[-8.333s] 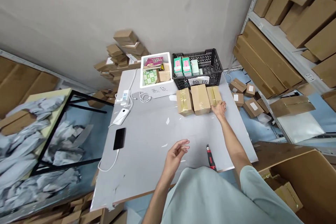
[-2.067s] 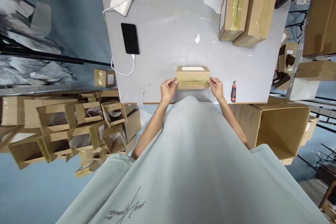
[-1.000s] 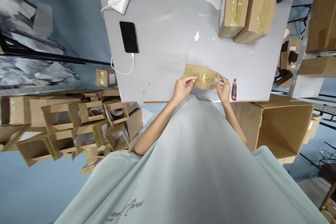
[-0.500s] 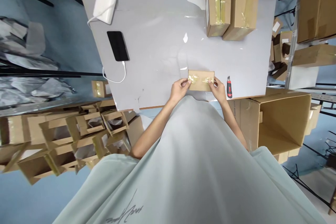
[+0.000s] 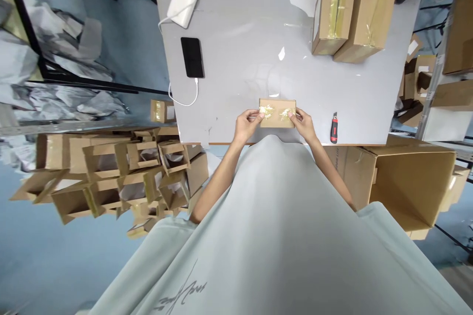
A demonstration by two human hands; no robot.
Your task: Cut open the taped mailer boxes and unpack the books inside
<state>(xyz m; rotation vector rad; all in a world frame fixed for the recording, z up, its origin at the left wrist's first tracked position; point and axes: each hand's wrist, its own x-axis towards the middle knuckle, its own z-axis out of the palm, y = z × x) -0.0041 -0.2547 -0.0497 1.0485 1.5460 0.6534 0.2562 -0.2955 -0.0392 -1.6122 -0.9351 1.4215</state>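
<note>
A small cardboard box (image 5: 278,117) with patches of shiny yellowish tape is held level near the front edge of the grey table (image 5: 236,66). At its left end, my left hand (image 5: 247,125) is closed on it, thumb on top. My right hand (image 5: 303,124) grips the right end the same way, thumb over the taped face. The fingers under the box are hidden. To the right of my right hand lies a red and black utility knife (image 5: 334,129), its blade end pointing away from me.
Two taped cardboard boxes (image 5: 335,12) stand at the back right. A black phone (image 5: 192,57) on a white cable and a white power bank (image 5: 182,4) lie at left. Open cartons (image 5: 107,162) crowd the floor at left; a large open carton (image 5: 410,187) stands at right.
The view has turned, so the table and its things appear shifted right. Both hands still hold the small box, which stays close to the table's front edge.
</note>
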